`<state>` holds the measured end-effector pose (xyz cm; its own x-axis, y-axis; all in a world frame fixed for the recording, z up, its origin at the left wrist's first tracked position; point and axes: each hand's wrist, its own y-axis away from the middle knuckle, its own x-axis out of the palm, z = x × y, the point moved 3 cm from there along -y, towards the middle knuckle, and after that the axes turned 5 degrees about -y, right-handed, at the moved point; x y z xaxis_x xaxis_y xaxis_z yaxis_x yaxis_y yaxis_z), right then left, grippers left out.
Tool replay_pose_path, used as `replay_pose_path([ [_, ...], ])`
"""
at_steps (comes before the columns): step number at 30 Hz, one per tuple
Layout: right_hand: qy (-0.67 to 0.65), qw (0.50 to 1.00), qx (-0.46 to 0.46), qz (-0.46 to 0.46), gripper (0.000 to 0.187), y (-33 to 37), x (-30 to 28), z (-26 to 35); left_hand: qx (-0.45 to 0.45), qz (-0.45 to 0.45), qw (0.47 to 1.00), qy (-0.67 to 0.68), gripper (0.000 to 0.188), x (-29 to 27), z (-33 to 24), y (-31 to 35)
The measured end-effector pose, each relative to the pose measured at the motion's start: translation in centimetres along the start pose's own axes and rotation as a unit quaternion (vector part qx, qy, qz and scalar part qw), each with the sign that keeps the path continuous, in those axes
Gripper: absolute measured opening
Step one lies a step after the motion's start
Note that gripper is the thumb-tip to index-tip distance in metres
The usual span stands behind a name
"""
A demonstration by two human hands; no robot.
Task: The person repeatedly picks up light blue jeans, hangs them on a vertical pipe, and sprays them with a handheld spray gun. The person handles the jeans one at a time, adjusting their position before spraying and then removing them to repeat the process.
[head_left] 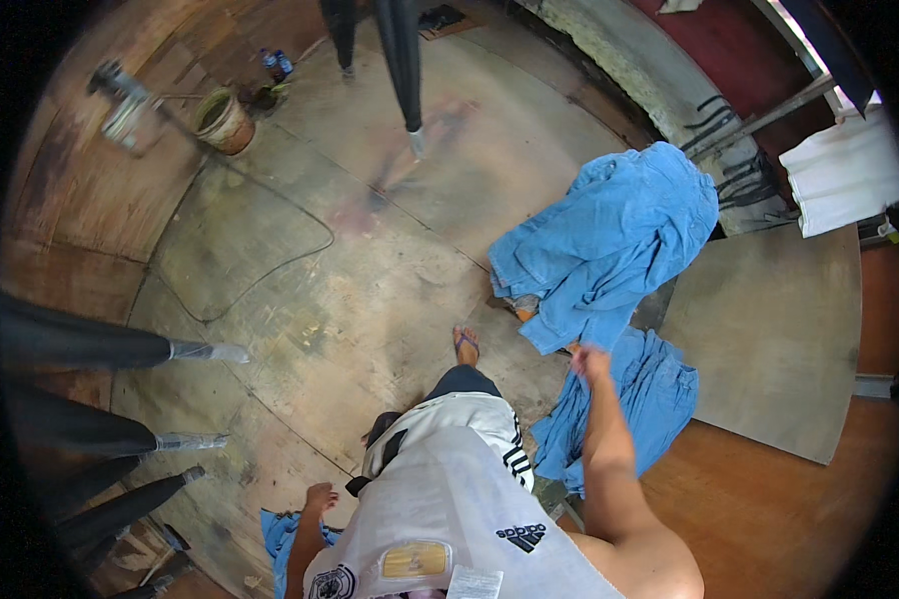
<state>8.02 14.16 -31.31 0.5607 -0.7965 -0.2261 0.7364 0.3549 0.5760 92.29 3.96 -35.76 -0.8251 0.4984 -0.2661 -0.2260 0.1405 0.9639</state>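
Observation:
My right arm reaches forward, and my right hand is closed, fingers curled, in front of the blue denim cloth. Whether it pinches the fabric or something small is too blurred to see. Beyond it lies a large heap of blue denim garments, draped over a support that is mostly hidden. Just below that heap hangs a second blue denim garment, partly behind my forearm. Low on the left, my left hand is open with its fingers apart. Beside that forearm lies another piece of blue denim.
Black tapered forms with plastic-wrapped tips jut in from the left; another hangs from the top. A bucket and a blurred tool with a hose are at the far left. On the right are a grey board and a white cloth.

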Motion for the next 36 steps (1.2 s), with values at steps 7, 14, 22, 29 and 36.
replay_pose_path([
  [7, -0.312, 0.919, -0.074, -0.23, 0.04, -18.7, -4.8, 27.6, 0.276, 0.066, 0.947, -0.153, 0.019, 11.5, -14.8, 6.0],
  [14, -0.144, 0.937, -0.124, -0.293, 0.046, -19.0, -6.6, 30.9, 0.381, -0.035, 0.921, -0.072, 0.027, 11.1, -26.9, 13.6],
  [22, -0.156, 0.924, -0.334, -0.107, 0.04, 2.6, 3.7, 31.9, 0.507, 0.005, 0.862, 0.018, 0.035, 17.3, -42.2, 24.9],
  [29, -0.041, 0.923, -0.217, 0.315, 0.042, 27.4, 21.9, 21.9, 0.393, 0.259, 0.862, 0.189, 0.058, 15.6, -44.0, 29.4],
  [36, 0.157, 0.762, -0.239, 0.58, 0.047, 38.9, 28.7, 13.2, 0.297, 0.066, 0.95, -0.074, 0.095, 2.8, -30.5, 27.8],
])
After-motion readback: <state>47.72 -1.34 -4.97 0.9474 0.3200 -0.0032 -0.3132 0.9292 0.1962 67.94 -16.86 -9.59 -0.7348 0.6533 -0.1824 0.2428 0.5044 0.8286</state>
